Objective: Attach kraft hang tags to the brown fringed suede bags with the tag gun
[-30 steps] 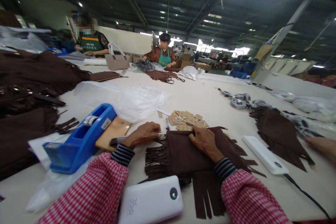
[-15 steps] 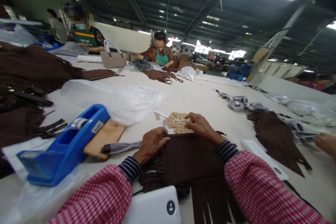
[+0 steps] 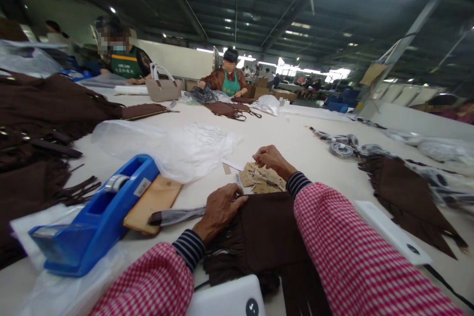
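Observation:
A dark brown fringed bag (image 3: 272, 229) lies flat in front of me. My left hand (image 3: 222, 207) is closed on its upper left corner, thumb on top. Just past the bag's top edge is a pile of kraft paper tags (image 3: 261, 180) with pale strings. My right hand (image 3: 274, 162) is over the far side of this pile, fingertips pinched together; what they hold is too small to make out. A strap in clear wrap (image 3: 181, 215) lies left of my left hand.
On the left stand a blue tape dispenser (image 3: 96, 217), a phone (image 3: 151, 205) and brown bags (image 3: 48, 118). White devices (image 3: 225, 298) lie in front and right. Farther right are wrapped straps (image 3: 342, 148) and another fringed bag (image 3: 411, 197). Two co-workers sit across the table.
My right hand has lifted from the tag pile and moved to its far side, fingers now pinched. My left hand stays on the bag's corner. A co-worker's hand at the right has left the view.

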